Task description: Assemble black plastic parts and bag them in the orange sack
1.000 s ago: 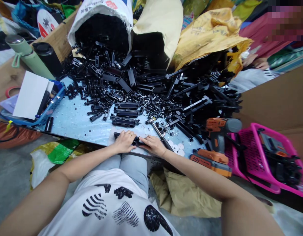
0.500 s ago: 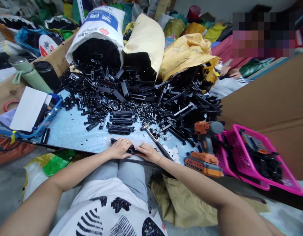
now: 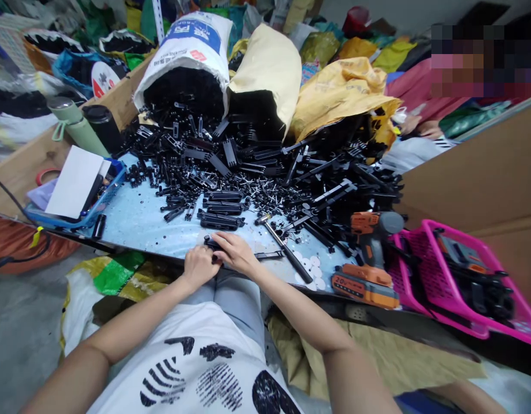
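At the table's near edge my left hand [image 3: 199,265] is closed round a black plastic part [image 3: 210,241], most of it hidden by the fingers. My right hand [image 3: 234,253] meets it there, its fingers bent over the same part. A long dark strip [image 3: 269,255] lies on the table just right of my right hand. Beyond my hands, several assembled black plastic pieces [image 3: 221,220] are laid in a row. A hammer [image 3: 286,247] rests slantwise to the right, its head pointing away from me.
Loose black parts and small pins [image 3: 260,192] are heaped below a white sack [image 3: 185,54], a cream sack [image 3: 269,69] and a yellow sack [image 3: 343,86]. A cordless drill [image 3: 369,259] stands right, beside pink baskets [image 3: 455,270]. At left is a blue basket [image 3: 81,221]. Another person sits far right.
My right hand has moved left, over to my left hand, uncovering the long strip on the table. The camera view has shifted slightly left.
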Tool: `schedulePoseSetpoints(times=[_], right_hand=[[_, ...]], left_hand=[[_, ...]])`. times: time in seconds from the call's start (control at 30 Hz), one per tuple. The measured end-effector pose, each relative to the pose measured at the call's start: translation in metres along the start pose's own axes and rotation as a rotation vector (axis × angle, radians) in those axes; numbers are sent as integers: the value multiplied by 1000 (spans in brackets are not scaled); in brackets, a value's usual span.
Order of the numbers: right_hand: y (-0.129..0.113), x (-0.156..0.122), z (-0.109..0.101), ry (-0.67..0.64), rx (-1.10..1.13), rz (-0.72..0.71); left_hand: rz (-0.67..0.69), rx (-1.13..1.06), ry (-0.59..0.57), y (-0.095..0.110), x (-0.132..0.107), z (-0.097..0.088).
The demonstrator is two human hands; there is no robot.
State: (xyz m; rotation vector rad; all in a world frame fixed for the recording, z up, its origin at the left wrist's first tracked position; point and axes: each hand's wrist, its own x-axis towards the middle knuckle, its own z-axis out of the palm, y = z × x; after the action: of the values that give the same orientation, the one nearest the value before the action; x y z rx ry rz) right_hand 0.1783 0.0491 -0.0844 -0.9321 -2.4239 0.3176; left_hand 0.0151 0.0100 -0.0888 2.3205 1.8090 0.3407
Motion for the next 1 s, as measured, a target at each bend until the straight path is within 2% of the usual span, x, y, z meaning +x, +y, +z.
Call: schedulePoseSetpoints(times=[0.07, 0.17, 0.23, 0.37, 0.47, 0.53, 0.57, 0.63, 0.7, 0.77, 0.87, 1.0], right_hand=[[-7, 12, 18, -16, 47, 35], [-7, 12, 34, 7, 110, 99], [-5, 8, 38, 12, 107, 113], [-9, 8, 43, -26, 18, 145], [-14, 8, 41, -44, -4, 167], [-12, -3, 30, -37, -7, 138], [-9, -13, 22, -20, -24, 126], [4, -41, 4, 35, -118, 158], [22, -69, -14, 80, -276, 264], [39, -90, -27, 41, -411, 296], [50, -97, -37, -82, -468, 196], [42, -81, -48, -152, -328, 139]], left_hand=[[-136, 31, -132, 4, -3, -1], [-220, 34, -244, 7, 0, -1], [-226, 27, -255, 3, 2, -2], [-139, -8, -262, -9, 2, -1], [-136, 7, -246, -10, -1, 2], [-49, 6, -210, -11, -1, 3], [47, -2, -179, -13, 0, 3], [317, -21, -99, -19, 7, 2], [592, -16, -50, -22, 21, 2], [751, 17, -86, -20, 40, 3], [747, 56, -189, -12, 65, 4], [665, 3, -221, -13, 77, -3]])
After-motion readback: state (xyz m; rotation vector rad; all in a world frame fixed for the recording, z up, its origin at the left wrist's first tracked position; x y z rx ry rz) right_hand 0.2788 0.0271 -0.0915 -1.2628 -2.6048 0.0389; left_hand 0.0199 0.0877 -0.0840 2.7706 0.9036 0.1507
